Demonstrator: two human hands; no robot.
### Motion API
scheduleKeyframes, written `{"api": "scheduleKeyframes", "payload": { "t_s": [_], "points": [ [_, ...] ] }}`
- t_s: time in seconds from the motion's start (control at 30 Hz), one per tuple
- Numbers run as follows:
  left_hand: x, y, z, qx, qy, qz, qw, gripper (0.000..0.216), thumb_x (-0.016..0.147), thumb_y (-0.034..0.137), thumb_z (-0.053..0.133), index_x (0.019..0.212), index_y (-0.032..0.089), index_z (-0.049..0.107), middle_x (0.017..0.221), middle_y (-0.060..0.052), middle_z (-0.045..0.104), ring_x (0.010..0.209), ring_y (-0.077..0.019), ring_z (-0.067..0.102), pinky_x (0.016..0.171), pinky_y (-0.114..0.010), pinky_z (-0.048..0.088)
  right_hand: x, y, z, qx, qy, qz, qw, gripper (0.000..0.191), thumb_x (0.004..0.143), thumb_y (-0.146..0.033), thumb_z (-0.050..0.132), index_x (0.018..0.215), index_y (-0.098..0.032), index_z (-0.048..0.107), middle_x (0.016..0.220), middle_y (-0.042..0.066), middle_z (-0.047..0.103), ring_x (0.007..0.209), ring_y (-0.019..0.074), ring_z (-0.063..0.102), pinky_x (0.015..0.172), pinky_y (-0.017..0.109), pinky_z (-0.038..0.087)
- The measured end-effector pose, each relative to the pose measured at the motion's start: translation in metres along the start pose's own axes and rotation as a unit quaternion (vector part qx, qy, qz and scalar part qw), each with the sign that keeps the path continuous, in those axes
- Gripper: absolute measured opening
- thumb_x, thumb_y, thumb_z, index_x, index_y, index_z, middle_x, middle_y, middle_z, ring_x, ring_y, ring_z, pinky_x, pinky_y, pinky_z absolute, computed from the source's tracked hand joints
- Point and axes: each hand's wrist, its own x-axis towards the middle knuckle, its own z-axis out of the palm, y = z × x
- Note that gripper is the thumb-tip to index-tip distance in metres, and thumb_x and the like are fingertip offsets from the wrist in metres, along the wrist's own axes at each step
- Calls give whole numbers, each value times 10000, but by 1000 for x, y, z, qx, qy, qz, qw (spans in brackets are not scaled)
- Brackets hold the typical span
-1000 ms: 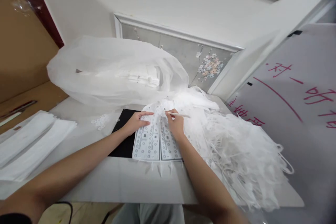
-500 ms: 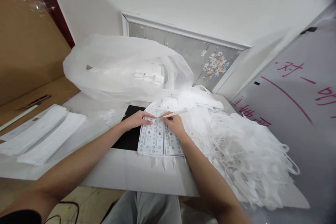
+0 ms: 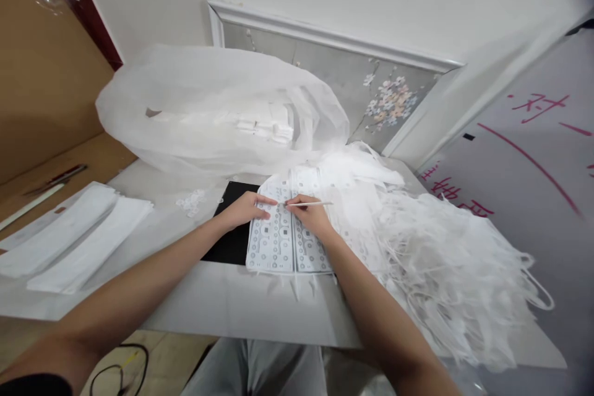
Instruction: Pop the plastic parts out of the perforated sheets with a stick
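Observation:
White sheets (image 3: 271, 257) printed with grey circles and small squares lie in front of me, partly over a flat black board (image 3: 227, 250). My left hand (image 3: 245, 210) rests on the left sheet, its thumb and index finger stretched out and apart. Between the fingers of my right hand (image 3: 312, 218) is a slim white pen-like stick (image 3: 318, 203), nearly level, its tip close to my left index fingertip. What lies right at the tip is too small to make out.
Left of the board lie small translucent pieces (image 3: 190, 203) and folded white strips (image 3: 88, 247). A large translucent bag (image 3: 208, 86) with white packs stands behind. At right are a heap of white cords (image 3: 455, 272) and a whiteboard (image 3: 524, 179) with red writing.
The camera view has shifted slightly. The white stick has tilted from slanting upward to nearly level in my right hand. My left hand stays on the sheet.

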Motion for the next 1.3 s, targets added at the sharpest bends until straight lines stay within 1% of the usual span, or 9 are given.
{"api": "scheduleKeyframes", "payload": {
  "t_s": [0.13,0.3,0.53,0.7,0.83,0.97,1.2,1.3],
  "points": [
    [1,-1,0,-8,2,10,1000,510,541,211,805,1048,199,753,1113,-60,719,1102,-329,626,947,-393,475,0,1,-1,2,-9,0,1000,129,809,-325,634,839,-230,716,930,24,742,848,184,671,764,311,506],
    [-1,2,0,-3,3,7,1000,514,556,219,800,1067,187,747,1137,-66,710,1122,-331,613,961,-391,465,0,1,-2,12,-12,-1,1000,132,807,-331,639,820,-221,710,948,35,743,859,194,674,780,330,514],
    [-1,1,-1,20,-6,2,1000,539,584,236,789,1117,189,723,1194,-55,686,1144,-301,602,968,-359,463,-1,1,-2,0,-14,-5,1000,137,823,-331,627,840,-220,704,973,30,739,875,186,670,784,322,513],
    [0,1,-3,11,-17,2,1000,545,591,239,789,1129,185,718,1163,-52,700,1125,-299,614,948,-350,472,0,4,-2,-10,-19,-13,1000,102,826,-316,639,843,-239,704,969,16,744,881,188,681,796,321,519],
    [0,0,-3,9,-17,6,1000,540,591,228,791,1125,183,719,1176,-52,695,1140,-298,605,959,-348,465,1,5,-3,-46,-24,-31,998,66,819,-282,653,836,-255,711,966,1,747,873,188,686,804,325,517],
    [1,-1,-4,11,-20,10,1000,538,600,233,791,1131,190,717,1198,-54,686,1152,-301,598,968,-352,461,0,4,-6,-100,-38,-50,993,86,833,-255,641,863,-260,721,977,2,745,877,186,681,797,319,511],
    [2,-2,-4,-3,-22,21,1000,532,600,227,798,1124,186,719,1181,-57,694,1161,-302,595,973,-357,459,2,4,-8,-163,-74,-146,973,151,885,-218,583,926,-254,723,1037,12,736,1004,213,640,893,352,495],
    [2,-3,-5,-21,-23,22,999,541,594,216,803,1127,185,717,1167,-60,700,1151,-298,602,976,-361,458,3,5,-6,-171,-71,-159,970,154,897,-235,573,930,-254,722,1048,18,734,1009,217,637,900,362,494]
  ]
}}
